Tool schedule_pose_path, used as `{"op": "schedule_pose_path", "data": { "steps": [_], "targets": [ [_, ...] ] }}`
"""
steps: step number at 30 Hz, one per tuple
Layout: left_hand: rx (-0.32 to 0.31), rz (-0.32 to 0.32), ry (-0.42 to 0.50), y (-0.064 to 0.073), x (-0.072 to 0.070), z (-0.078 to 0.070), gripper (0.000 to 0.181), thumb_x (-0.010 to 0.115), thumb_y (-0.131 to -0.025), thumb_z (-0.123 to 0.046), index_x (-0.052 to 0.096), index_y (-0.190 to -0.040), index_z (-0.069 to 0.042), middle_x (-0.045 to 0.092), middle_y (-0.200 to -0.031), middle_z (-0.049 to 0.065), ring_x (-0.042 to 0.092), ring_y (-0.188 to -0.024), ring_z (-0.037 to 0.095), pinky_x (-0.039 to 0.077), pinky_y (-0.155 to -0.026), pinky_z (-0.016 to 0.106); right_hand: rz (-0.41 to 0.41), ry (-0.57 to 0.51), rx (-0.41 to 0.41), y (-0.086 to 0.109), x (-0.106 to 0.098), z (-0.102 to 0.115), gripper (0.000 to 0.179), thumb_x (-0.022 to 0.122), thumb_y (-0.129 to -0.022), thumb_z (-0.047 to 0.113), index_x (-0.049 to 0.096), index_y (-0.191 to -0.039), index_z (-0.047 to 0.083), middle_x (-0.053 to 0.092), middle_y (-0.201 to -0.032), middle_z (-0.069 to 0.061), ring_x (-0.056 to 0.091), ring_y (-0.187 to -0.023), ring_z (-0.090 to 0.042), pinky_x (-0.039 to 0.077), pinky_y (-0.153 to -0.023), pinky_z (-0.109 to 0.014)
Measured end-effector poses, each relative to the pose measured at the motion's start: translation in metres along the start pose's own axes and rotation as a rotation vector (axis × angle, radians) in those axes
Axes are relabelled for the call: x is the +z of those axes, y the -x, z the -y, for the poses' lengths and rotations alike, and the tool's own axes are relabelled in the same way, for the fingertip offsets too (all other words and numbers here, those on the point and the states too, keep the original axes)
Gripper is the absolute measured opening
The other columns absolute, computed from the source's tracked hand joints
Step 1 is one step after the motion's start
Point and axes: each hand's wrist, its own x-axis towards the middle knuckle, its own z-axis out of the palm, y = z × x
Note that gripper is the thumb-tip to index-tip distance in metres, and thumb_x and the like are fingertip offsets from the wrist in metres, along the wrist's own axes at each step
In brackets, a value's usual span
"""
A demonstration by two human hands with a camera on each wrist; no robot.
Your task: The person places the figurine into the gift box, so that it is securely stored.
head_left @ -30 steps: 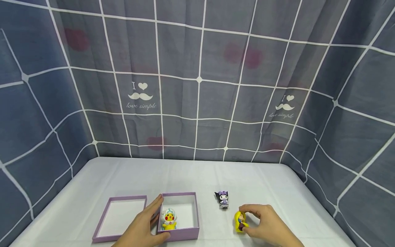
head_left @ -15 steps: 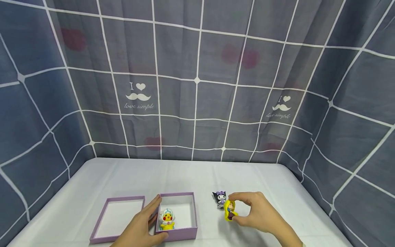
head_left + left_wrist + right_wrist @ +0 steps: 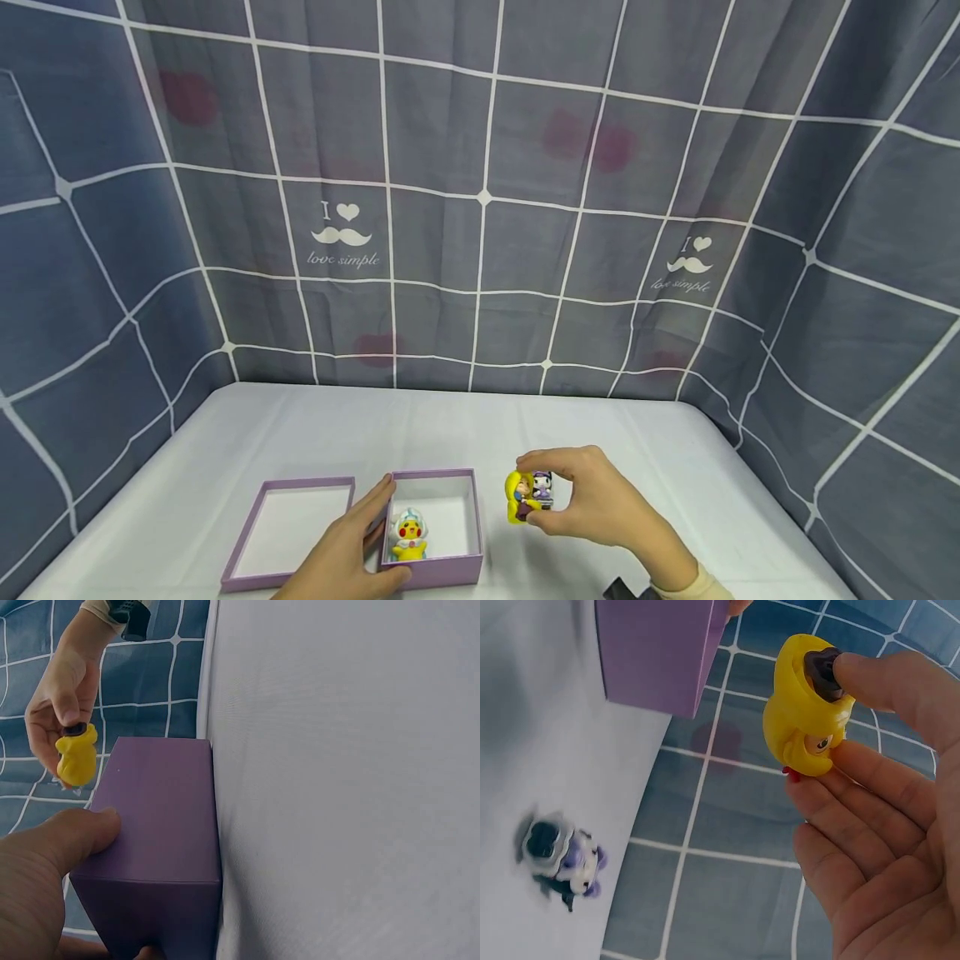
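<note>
My right hand (image 3: 600, 500) pinches a small doll figurine with long yellow hair (image 3: 806, 705) between thumb and fingers, raised over the table. In the head view it partly overlaps a black-and-purple Kuromi figurine (image 3: 544, 485) standing behind it; the right wrist view shows the Kuromi figurine (image 3: 566, 859) apart from the hand. With thumb on the front wall and fingers along the left side, my left hand (image 3: 347, 543) holds an open purple box (image 3: 442, 572). Inside the box, at its left, stands a yellow Pikachu figurine (image 3: 410, 535) with a pale hood.
Left of the box lies its purple-rimmed lid (image 3: 247, 579), inner side up, partly behind the left hand. All of it sits on a white-covered table (image 3: 435, 425). A dark grid-patterned curtain (image 3: 435, 242) encloses the back and both sides.
The right hand has lifted the yellow-haired figurine from the table and carried it leftward, across the front of the Kuromi figurine and toward the box. The left hand stays on the box.
</note>
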Motion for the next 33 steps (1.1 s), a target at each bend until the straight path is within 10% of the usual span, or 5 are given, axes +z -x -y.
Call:
{"op": "schedule_pose_path", "data": {
  "steps": [33],
  "targets": [
    [0.049,0.011,0.096,0.001,0.001,0.002,0.107,0.086,-0.072,-0.036,0.026,-0.149,0.008,0.021,-0.157,0.023,0.024,-0.141,0.04,0.045,-0.099,0.036,0.271,-0.017,-0.015,-0.053,0.053,0.008,0.035,0.084,-0.072,0.027,0.073,-0.106,0.023,0.068,-0.101,0.021,0.061,-0.097,0.002,0.053,-0.086,-0.022]
  ]
}}
